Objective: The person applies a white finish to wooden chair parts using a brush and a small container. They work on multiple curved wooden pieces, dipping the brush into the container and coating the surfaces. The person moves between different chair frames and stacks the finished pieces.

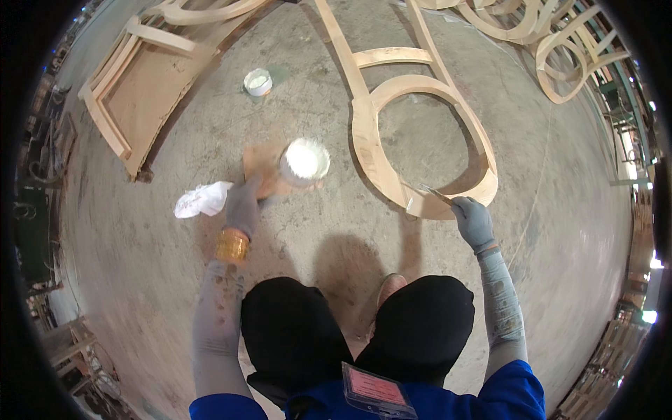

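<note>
Facing the rounded near end of a pale wooden, oval-ringed frame point(364, 133), laid flat on grey concrete floor point(574, 210), with black-trousered knees point(288, 315) just short of it. Pinching a slim, thin-bladed knife point(444, 198) in the grey-gloved right hand point(474, 222) at the frame's near end; cannot tell touching from hovering. Reaching left of the frame with the grey-gloved left hand point(242, 208), blurred at a flat brown cardboard piece point(266, 159); cannot tell spread from gripping. Noting a crumpled white wad point(201, 200) farther left of the frame, and a round tub of white paste point(324, 164) nearer its left side. Seeing, beyond, a smaller white tub point(259, 87) left of the frame, angled pale wooden parts point(105, 127) on a brown cardboard sheet point(161, 91) well left of it, and curved pale wooden frames point(542, 73) well right.
</note>
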The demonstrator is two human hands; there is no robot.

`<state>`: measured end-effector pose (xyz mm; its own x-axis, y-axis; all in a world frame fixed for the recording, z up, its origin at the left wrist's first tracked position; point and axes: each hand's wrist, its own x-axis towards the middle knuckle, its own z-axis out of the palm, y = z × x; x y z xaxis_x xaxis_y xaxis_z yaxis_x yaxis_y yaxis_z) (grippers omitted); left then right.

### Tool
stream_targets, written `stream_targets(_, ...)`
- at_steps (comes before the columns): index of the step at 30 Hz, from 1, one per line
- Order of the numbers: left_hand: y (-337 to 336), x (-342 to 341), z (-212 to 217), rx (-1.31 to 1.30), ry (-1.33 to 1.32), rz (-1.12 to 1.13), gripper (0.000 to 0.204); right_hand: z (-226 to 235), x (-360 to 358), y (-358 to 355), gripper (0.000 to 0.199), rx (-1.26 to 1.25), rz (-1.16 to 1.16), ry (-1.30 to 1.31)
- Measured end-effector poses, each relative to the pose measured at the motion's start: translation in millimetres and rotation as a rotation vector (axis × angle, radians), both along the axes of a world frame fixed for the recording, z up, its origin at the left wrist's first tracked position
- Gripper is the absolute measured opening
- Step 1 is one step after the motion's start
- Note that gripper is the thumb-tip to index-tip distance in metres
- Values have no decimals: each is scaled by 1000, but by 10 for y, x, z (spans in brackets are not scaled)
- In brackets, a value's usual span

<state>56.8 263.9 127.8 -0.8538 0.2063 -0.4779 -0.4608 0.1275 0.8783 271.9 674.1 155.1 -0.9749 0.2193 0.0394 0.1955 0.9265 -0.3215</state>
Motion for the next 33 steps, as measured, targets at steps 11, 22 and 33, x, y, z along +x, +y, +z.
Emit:
stream_targets(11, -165, 398, -639, 302, -324, 15, 35, 799, 359, -707, 20, -244, -341, -122)
stream_targets(22, 463, -93, 312, 448, 70, -337, 37, 1750, -162, -1214, 25, 26, 7, 17)
stream_targets(33, 2151, -292, 451, 420, 43, -297, 36, 973, 222, 581, 23, -612, -637, 296)
